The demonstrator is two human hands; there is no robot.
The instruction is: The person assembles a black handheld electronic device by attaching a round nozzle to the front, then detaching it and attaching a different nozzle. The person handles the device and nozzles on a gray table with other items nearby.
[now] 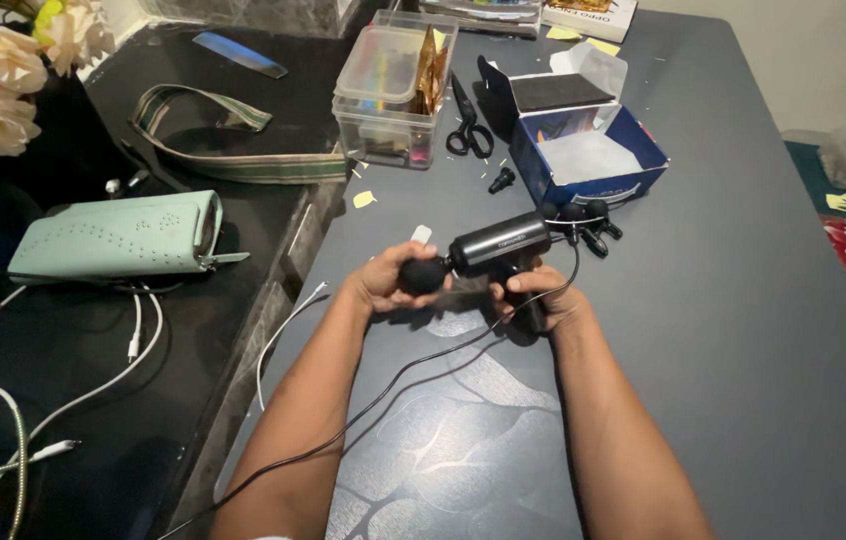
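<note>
A black, pistol-shaped handheld massage gun (498, 247) with a round ball head (424, 275) is held above the middle of a dark grey table (743, 300), its barrel lying level and pointing left. The left hand (383, 283) is closed around the ball head at the left end. The right hand (533, 297) is wrapped around the handle beneath the barrel. A thin black cable (373, 405) is draped from the right end of the tool down towards the near left edge.

Just beyond the tool, small black spare heads (588, 222) are laid on the table, and behind them an open blue cardboard box (593, 150) is seen. Further left, black-handled scissors (468, 125) are placed beside a clear plastic storage tub (393, 85). On the far left, a mint green zipped pouch (113, 235) rests on a black surface.

Judging by the grip, the head is best worked straight along the barrel's line, with the handle kept steady and the cable left slack.
</note>
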